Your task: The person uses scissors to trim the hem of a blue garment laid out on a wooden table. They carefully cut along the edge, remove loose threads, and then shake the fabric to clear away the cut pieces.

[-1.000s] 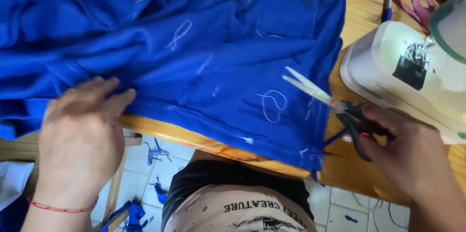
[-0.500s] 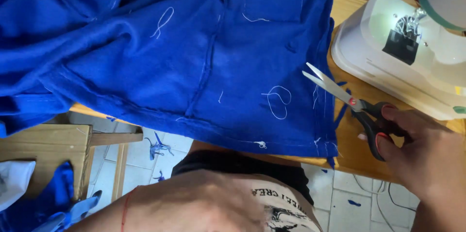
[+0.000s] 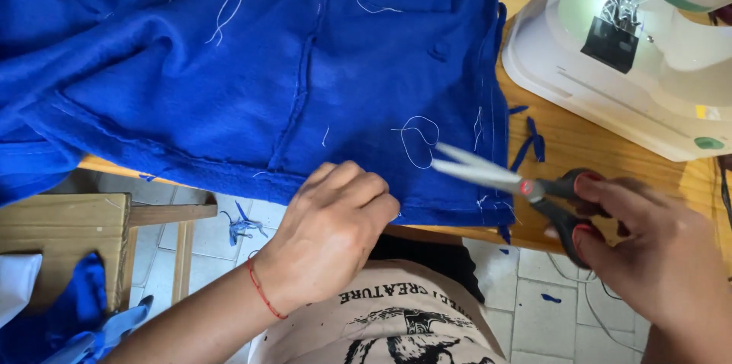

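A large blue fleece fabric [image 3: 252, 67] lies spread over a wooden table [image 3: 579, 135], with loose white threads [image 3: 415, 139] on it. My left hand [image 3: 328, 234] rests on the fabric's near hem, fingers curled onto the cloth, a red string around the wrist. My right hand [image 3: 648, 250] holds black-handled scissors [image 3: 518, 181] with red-nailed fingers in the loops. The blades are slightly apart and point left over the hem, just below a white thread loop.
A white sewing machine [image 3: 625, 51] with its lamp lit stands at the table's right. Blue fabric scraps [image 3: 530, 143] lie beside it. A wooden stool [image 3: 69, 227] and more blue cloth [image 3: 84, 311] are at the lower left, over a tiled floor [image 3: 534, 303].
My left hand has come back up from my lap onto the fabric's near hem. The scissors have moved left, towards the thread loop.
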